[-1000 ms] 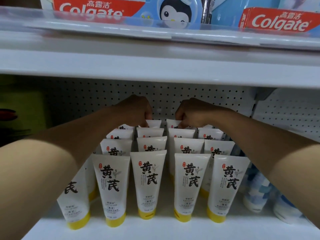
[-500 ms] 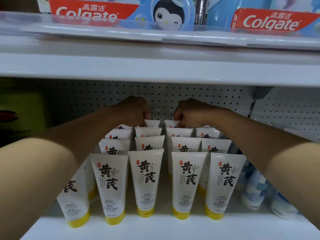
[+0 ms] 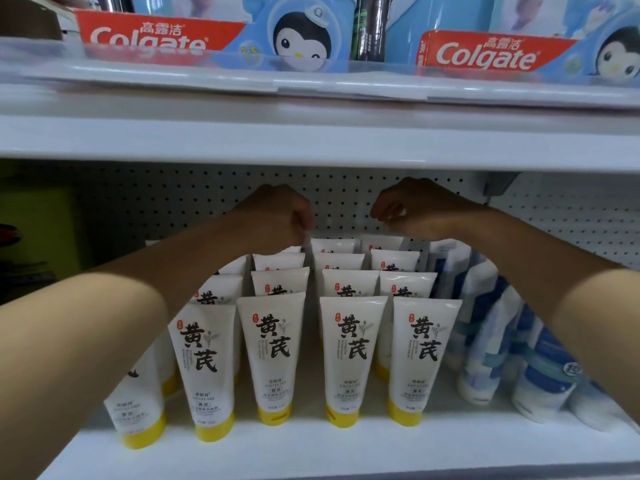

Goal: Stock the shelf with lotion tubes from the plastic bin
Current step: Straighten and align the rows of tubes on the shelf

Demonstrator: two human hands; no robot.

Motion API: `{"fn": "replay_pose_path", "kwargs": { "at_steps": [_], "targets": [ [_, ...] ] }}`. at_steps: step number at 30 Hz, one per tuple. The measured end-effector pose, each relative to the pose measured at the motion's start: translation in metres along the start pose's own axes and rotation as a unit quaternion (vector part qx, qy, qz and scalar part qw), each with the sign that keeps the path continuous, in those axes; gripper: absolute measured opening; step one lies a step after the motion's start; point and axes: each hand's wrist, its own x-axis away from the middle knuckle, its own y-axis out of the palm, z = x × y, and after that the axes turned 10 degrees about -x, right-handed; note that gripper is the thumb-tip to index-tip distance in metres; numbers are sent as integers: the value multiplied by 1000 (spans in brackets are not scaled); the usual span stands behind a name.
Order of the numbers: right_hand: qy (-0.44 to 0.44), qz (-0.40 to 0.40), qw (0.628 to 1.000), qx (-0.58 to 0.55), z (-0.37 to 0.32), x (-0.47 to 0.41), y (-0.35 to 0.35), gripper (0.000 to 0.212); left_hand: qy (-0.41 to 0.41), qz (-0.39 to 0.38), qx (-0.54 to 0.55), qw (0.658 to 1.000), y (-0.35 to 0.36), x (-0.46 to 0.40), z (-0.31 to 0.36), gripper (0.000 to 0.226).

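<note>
Shelving (image 3: 311, 448) is carrying rows of lotion tubes (image 3: 353, 355) standing on yellow caps, blue-striped packs (image 3: 491, 327) sitting at three o'clock. Left hand (image 3: 277, 216) and right hand (image 3: 412, 209) are hovering at twelve o'clock over the rear tubes, fingers curled, gripping nothing. Withdrawing straight upward looks wisest, avoiding toppling neighbours.

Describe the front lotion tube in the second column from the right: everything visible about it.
The lotion tube looks like glossy white plastic, with large black Chinese characters, a small red seal mark, fine print lower down and a yellow cap. It stands cap-down and upright on the white shelf, crimped flat end on top, first in its column with matching tubes behind. Similar tubes stand on either side, apart from it. Neither hand touches it.
</note>
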Motion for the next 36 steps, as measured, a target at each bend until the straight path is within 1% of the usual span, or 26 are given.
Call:
{"fn": "replay_pose_path", "kwargs": {
  "at_steps": [3, 5, 7, 10, 14, 18, 23, 26, 28, 32, 35, 36],
  "targets": [
    [49, -29, 998, 25, 12, 0, -1, 28, 9, 0, 4, 1000, 0, -4, 9, 21],
    [62, -59, 996, 31, 13, -2, 2, 30, 11, 2, 7, 1000, 0, -6, 14, 23],
    [60, -82, 994, 51, 11, -4, 6, 30, 12, 3, 11, 1000, 0, -7, 18, 24],
    [54, -91, 992, 70, 11, -9, 10, 33, 13, -5, 9, 1000, 1, -8, 20, 24],
    [55, -90, 992, 65, 16, -7, 8, 27, 15, -11, 8, 1000, 1, -8, 21, 23],
    [52, -82, 994, 54, 20, -5, 8, 24, 17, -13, 5, 1000, 3, -8, 23, 21],
    [50, -85, 993, 68, 21, -4, 10, 29, 23, -10, -2, 1000, 3, -7, 27, 19],
    [57, -83, 993, 55, 22, -2, 9, 30, 22, -11, 2, 1000, 2, -5, 28, 18],
    [52, -61, 996, 29, 20, 3, 4, 29, 22, -12, 7, 1000, 0, -2, 30, 18],
    [14, 8, 1000, 1, 9, 19, -9, 28, 32, -1, 21, 999, -4, 6, 36, 14],
    [-3, 14, 1000, -18, 0, 36, -14, 22, 63, -11, -5, 998, -4, 15, 41, 9],
    [-6, 11, 1000, -17, -3, 42, -15, 20, 79, -21, -18, 997, -3, 18, 42, 11]
  ]
}}
